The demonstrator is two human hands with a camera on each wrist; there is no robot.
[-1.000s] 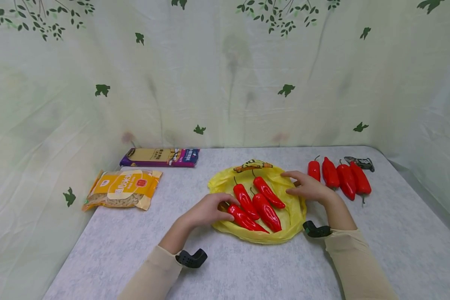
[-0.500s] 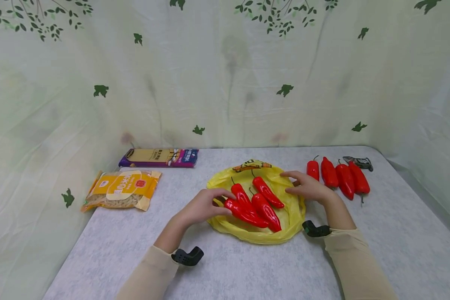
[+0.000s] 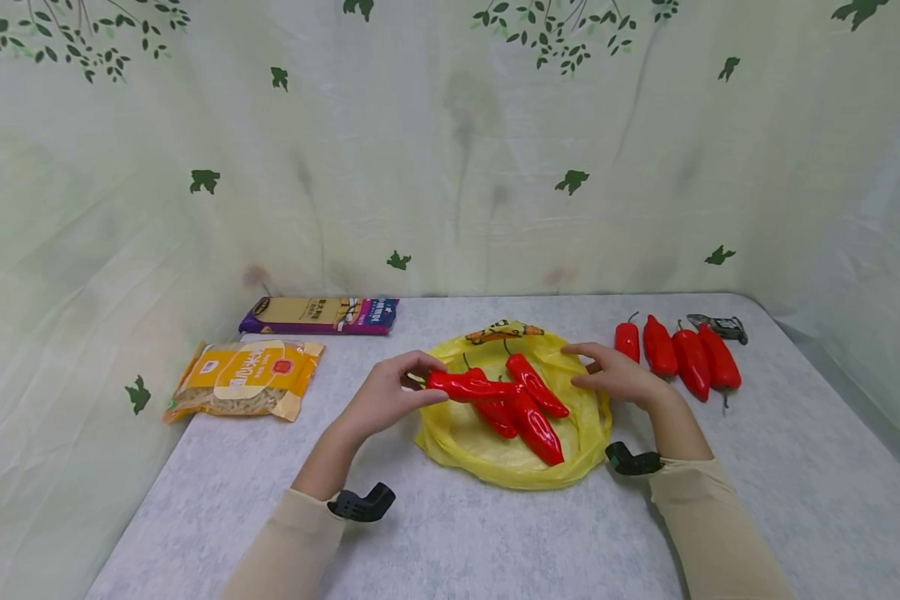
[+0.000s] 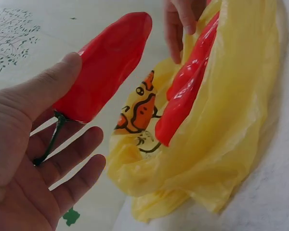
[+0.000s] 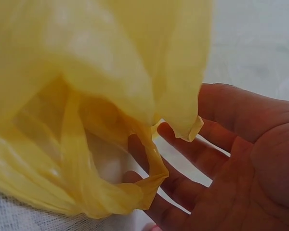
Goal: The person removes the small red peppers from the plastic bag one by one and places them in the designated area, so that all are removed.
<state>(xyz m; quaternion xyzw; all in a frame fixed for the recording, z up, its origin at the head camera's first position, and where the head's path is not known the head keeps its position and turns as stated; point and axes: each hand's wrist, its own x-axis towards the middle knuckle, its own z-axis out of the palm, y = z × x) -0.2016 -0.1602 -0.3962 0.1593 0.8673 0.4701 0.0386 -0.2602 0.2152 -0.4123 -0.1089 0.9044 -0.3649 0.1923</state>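
My left hand pinches a glossy red chili pepper near its stem end, raised over the yellow plastic bag. In the left wrist view the held pepper points up and away, its green stem hanging toward the palm. The bag's mouth is spread wide, with three more red peppers inside, partly covered by the held one. At the bag's right rim, my right hand has relaxed fingers and thumb touching the plastic. The right wrist view shows loose folds of the bag hiding the thumb tip.
Several red peppers lie in a row at the right, near a small black packet. On the left are an orange-and-clear food bag and a long purple-and-gold packet. A leaf-printed curtain stands behind the table.
My left hand has lifted the pepper out of the spread bag, moving up and slightly left. The pepper has turned nearly level. My right hand stays at the bag's rim.
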